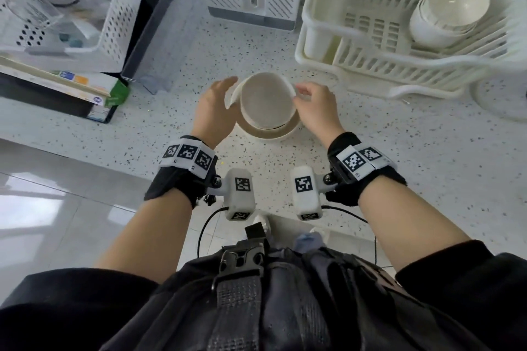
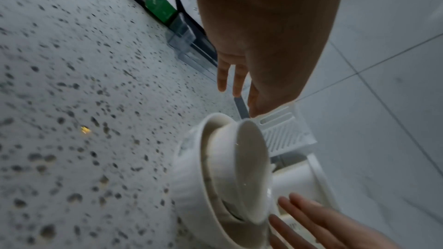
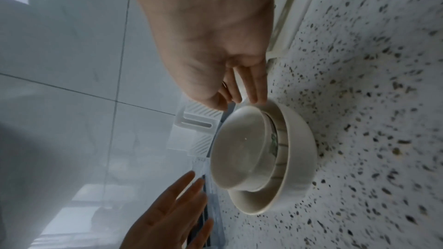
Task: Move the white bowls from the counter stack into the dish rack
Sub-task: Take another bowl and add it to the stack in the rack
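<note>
Item: stack of white bowls, centre of the head view, standing on the speckled counter. The top bowl sits tilted inside a wider bowl beneath it; the right wrist view shows another, patterned bowl nested between them.

Left hand: at the left of the stack, fingers straight and spread, close against the top bowl's rim; contact cannot be told for certain. Holds nothing.

Right hand: at the right of the stack, fingers loosely extended, fingertips at the rim of the bowls; not closed round anything.

Destination: dish rack, upper right of the head view, well apart from the stack. Other white bowls already lie tilted in its right part.

Step in hand, as judged: taking hold of the top bowl from both sides.

Handling notes: the top bowl is off level, so an uneven pull is likely to drag or rattle the bowls below. Both hands should close on opposite points of the rim together, and the lift should go straight up until clear of the nest. The glazed surface probably slips, so fingers are best placed under the lip rather than pinching its edge.
</note>
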`<state>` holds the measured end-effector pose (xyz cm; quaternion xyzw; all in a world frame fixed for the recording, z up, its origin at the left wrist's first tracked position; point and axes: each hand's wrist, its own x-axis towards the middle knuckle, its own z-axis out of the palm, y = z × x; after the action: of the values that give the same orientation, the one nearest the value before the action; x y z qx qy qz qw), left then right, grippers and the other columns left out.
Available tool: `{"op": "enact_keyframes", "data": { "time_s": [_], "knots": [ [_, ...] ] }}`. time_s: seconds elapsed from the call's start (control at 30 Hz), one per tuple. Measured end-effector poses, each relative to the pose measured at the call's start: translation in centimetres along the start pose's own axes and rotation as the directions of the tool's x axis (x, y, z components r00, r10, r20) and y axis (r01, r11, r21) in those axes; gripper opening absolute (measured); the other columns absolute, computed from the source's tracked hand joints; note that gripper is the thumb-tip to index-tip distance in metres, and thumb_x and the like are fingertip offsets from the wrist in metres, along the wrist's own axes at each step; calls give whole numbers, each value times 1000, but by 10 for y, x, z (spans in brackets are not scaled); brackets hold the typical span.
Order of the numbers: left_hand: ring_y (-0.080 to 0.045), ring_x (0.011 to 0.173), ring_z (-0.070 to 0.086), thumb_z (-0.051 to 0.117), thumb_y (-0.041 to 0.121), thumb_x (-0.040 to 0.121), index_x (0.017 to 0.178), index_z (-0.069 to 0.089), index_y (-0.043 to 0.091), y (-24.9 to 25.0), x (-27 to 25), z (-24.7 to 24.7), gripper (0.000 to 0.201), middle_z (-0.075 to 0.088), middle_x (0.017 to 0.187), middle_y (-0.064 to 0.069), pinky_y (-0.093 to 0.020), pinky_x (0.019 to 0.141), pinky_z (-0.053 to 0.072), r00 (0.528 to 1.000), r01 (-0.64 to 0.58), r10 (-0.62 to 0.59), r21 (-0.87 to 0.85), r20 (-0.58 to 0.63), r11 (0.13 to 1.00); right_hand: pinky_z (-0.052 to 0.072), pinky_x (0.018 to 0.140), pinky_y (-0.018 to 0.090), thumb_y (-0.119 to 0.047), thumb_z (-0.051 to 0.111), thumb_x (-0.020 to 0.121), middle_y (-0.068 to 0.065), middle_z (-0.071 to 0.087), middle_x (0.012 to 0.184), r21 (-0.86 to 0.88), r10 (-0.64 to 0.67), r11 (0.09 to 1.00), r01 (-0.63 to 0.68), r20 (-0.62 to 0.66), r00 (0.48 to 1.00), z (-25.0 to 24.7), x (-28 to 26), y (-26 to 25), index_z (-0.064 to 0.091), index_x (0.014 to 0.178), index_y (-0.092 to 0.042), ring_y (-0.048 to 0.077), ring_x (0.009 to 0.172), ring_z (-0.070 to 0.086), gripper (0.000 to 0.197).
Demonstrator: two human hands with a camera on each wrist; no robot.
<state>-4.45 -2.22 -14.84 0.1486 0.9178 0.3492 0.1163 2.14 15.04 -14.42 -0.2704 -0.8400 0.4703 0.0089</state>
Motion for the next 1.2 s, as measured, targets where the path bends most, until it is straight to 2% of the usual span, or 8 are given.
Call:
{"op": "enact_keyframes", "data": {
  "time_s": [0.13, 0.23, 0.37, 0.53, 0.63, 0.77, 1.03, 1.2],
  "knots": [
    [-26, 135, 38, 52, 13, 91, 141, 33, 8, -21, 5, 1, 54, 39, 147, -13, -37, 111, 30, 986, 55, -64, 64, 156, 996, 43, 85, 24, -7, 49, 92, 10, 65, 122, -61, 24, 998, -24, -4, 1000, 20, 10, -1, 57, 128, -10, 24, 112, 60, 37],
    [-29, 134, 40, 51, 14, 91, 143, 30, 10, -28, 10, 8, 57, 40, 146, -14, -42, 110, 35, 964, 81, -91, 48, 251, 996, 47, 76, 27, -6, 54, 85, 11, 70, 110, -138, 32, 990, -33, -10, 999, 27, 17, -3, 62, 120, -9, 26, 100, 64, 35],
    [-33, 124, 51, 49, 18, 90, 146, 22, 19, -34, 14, 16, 62, 49, 140, -15, -50, 100, 45, 953, 57, -53, -6, 297, 998, 43, 67, 26, -5, 59, 80, 10, 72, 102, -265, 60, 961, -73, -57, 997, 31, 28, -6, 68, 107, -9, 24, 88, 64, 29],
    [-32, 100, 59, 40, 8, 91, 148, 11, 23, -37, 15, 19, 65, 59, 122, -20, -39, 84, 47, 945, -8, 12, -12, 328, 1000, 47, 74, 33, -5, 61, 79, 13, 62, 116, -393, 74, 915, -95, -70, 995, 43, 37, -5, 63, 109, -8, 31, 102, 61, 31],
    [-37, 107, 57, 36, 6, 92, 148, 7, 27, -37, 15, 19, 67, 55, 127, -21, -47, 90, 48, 936, -9, 18, -29, 352, 1000, 45, 77, 34, -2, 62, 81, 13, 57, 122, -422, 58, 902, -90, -87, 994, 44, 38, -3, 59, 113, -6, 30, 107, 57, 32],
    [-33, 118, 51, 31, 8, 94, 148, 12, 24, -38, 19, 22, 59, 51, 133, -18, -43, 95, 43, 932, 14, 10, -64, 361, 998, 44, 76, 35, 1, 57, 82, 16, 61, 115, -446, 33, 892, -67, -84, 996, 40, 41, -3, 57, 107, -2, 34, 104, 58, 25],
    [-34, 104, 56, 32, 9, 88, 142, 25, 21, -42, 28, 30, 56, 56, 119, -19, -48, 90, 50, 925, 15, 14, -73, 379, 997, 52, 87, 45, 4, 49, 83, 22, 60, 114, -380, -5, 924, -34, -103, 995, 31, 39, -14, 52, 113, 1, 37, 103, 59, 31],
    [-37, 134, 28, 37, 0, 81, 143, 27, 19, -34, 35, 39, 65, 36, 141, -19, -54, 112, 28, 964, -3, 14, -43, 265, 999, 44, 72, 33, 6, 49, 79, 10, 59, 98, -205, -10, 978, -32, -201, 980, 6, 34, -17, 57, 105, 3, 24, 88, 51, 27]
  ]
}}
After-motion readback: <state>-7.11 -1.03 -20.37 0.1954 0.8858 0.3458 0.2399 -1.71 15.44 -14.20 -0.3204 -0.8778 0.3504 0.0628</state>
